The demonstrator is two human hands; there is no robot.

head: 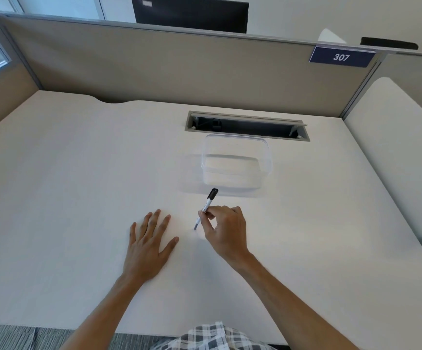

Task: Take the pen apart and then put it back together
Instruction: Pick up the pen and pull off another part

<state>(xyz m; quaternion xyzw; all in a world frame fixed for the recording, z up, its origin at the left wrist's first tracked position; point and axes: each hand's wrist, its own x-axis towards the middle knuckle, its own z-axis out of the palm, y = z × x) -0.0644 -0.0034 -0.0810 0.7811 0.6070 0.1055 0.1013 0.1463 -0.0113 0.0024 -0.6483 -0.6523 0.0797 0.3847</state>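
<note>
Your right hand (226, 231) pinches the slim white pen with a black cap (207, 206) between thumb and fingertips, about halfway along its barrel. The pen stands tilted, its black cap up and leaning toward the far edge of the counter, its grey lower end at or just above the pale wood-grain counter (78, 173); whether the tip touches the surface is hard to tell. Your fingers cover the middle of the barrel, so any seam or joint there is hidden.

Your left hand (149, 242) lies flat on the counter just beside the pen, fingers straight and spread, holding nothing.

Beyond the pen, toward the far edge, sits a clear rectangular plastic container (236, 164); its walls are so transparent that its outline is faint. Behind it a grey cable slot (246, 125) is cut into the counter, its inside dark and unclear. A beige partition (154, 66) runs along the far edge and carries a dark blue sign reading 307 (341, 57). A checked garment (212, 337) is cut off at the bottom.
</note>
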